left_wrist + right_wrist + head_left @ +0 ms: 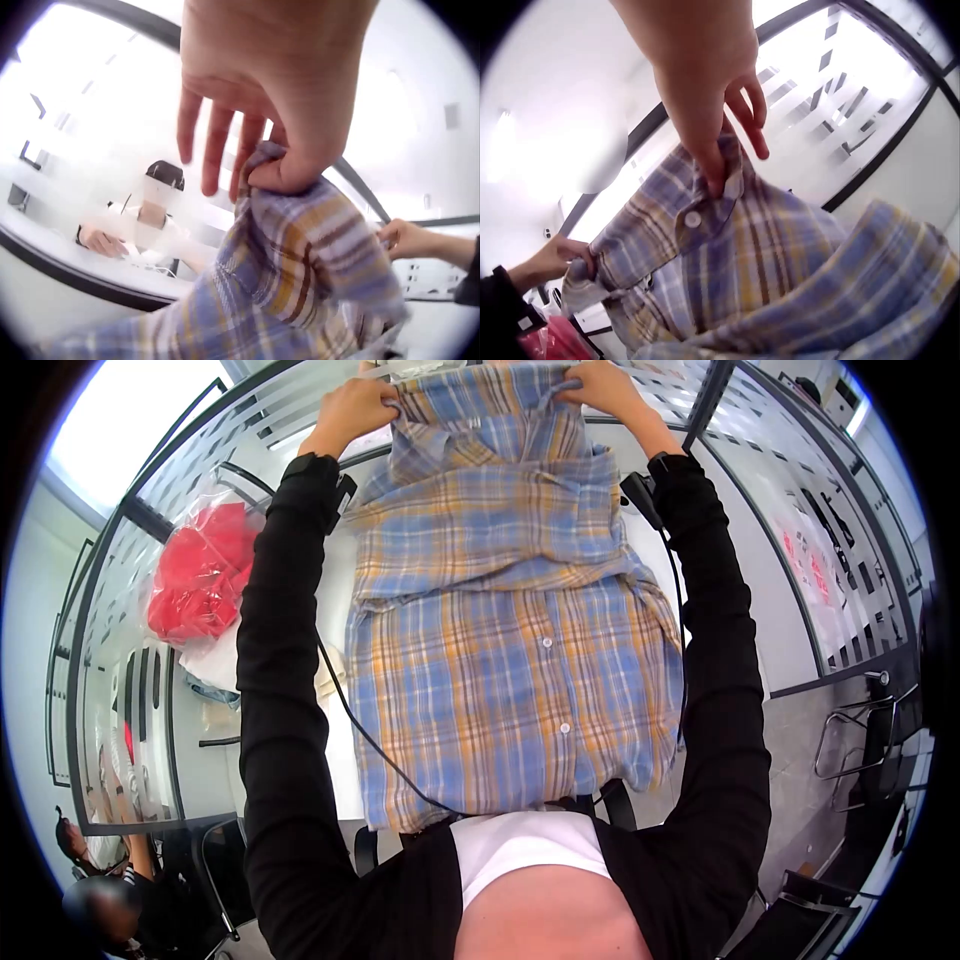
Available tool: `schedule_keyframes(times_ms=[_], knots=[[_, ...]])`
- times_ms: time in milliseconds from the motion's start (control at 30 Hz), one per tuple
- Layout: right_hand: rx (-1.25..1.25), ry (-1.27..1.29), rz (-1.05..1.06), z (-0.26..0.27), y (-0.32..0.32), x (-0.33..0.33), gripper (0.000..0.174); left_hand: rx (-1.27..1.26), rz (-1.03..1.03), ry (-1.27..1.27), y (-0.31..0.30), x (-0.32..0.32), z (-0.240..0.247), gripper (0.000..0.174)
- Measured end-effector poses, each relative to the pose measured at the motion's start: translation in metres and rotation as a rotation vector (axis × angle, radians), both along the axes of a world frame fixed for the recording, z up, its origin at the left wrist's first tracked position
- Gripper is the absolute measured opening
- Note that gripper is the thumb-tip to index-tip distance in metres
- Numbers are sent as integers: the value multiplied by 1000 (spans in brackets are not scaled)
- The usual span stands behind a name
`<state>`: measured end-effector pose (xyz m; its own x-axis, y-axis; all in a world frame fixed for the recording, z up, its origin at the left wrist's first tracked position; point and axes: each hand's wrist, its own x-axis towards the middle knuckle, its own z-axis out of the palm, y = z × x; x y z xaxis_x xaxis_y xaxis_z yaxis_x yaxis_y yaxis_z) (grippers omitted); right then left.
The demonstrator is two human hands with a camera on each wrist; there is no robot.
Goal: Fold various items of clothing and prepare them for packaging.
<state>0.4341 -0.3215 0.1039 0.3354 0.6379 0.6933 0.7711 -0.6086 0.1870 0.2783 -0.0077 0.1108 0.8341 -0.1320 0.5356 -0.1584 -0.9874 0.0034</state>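
A blue and yellow plaid shirt (470, 680) hangs and lies in front of me, its buttoned front toward me and its upper part bunched in folds. My left hand (352, 410) pinches one side of the collar between thumb and fingers; in the left wrist view the cloth bunches under the thumb. The other side of the collar is pinched by my right hand (605, 388), close to a white button (693, 219) seen in the right wrist view. Between the two hands the collar is stretched across, raised at the far end of the shirt.
Red items in a clear plastic bag (200, 575) lie left of my left arm. A glass partition with a dark frame (150, 520) stands around the white table. Another person (154, 217) sits beyond the glass. A black cable (350, 715) crosses the shirt.
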Motion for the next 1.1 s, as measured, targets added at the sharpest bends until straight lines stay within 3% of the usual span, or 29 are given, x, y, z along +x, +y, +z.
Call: schedule_keyframes(times_ms=[67, 100, 167, 233, 333, 367, 400, 433, 467, 533, 600, 667, 700, 733, 800, 900, 1033, 1100], knots=[[90, -62, 31, 4, 2, -16, 23, 91, 185, 11, -37, -35, 25, 19], [116, -64, 34, 11, -2, -28, 23, 127, 95, -70, -26, -29, 24, 22], [67, -2, 6, 32, -12, -54, 21, 144, -7, -262, -19, -31, 34, 13], [82, -17, 147, 32, -20, -64, 23, 132, -114, -376, -17, -46, 39, 15], [33, 124, 242, 32, -28, -88, 36, -277, -218, -238, -36, -83, 27, 24], [24, 175, 264, 29, -30, -100, 41, -254, -154, -199, -35, -88, 16, 34], [16, 226, 286, 27, -31, -106, 45, -312, -163, -193, -36, -88, 11, 34], [61, 63, 278, 18, -25, -109, 55, -370, -173, -186, -46, -95, 8, 34], [34, 142, 230, 12, -29, -113, 56, -432, -183, -174, -53, -102, 2, 35], [-17, 291, 134, 3, -35, -125, 58, -351, -185, -82, -50, -107, -10, 34], [-60, 209, 156, -13, -40, -124, 51, -227, -167, 21, -42, -108, -27, 40], [-125, 212, 101, -23, -44, -143, 47, 19, -381, -13, -53, -136, -38, 42], [-274, 265, 202, -35, -50, -146, 46, 64, -358, 303, -56, -148, -41, 45], [-426, 322, 304, -47, -59, -149, 46, 39, -481, 558, -50, -150, -53, 50], [-793, 641, 452, -58, -75, -158, 41, 128, -434, 757, -48, -162, -65, 52], [-600, 848, 263, -62, -82, -148, 40, 158, -235, 873, -39, -153, -82, 51], [-400, 603, 31, -69, -88, -105, 41, 47, -88, 632, -15, -118, -96, 52], [-357, 557, 103, -76, -90, -96, 52, 119, -137, 527, -6, -102, -102, 57]])
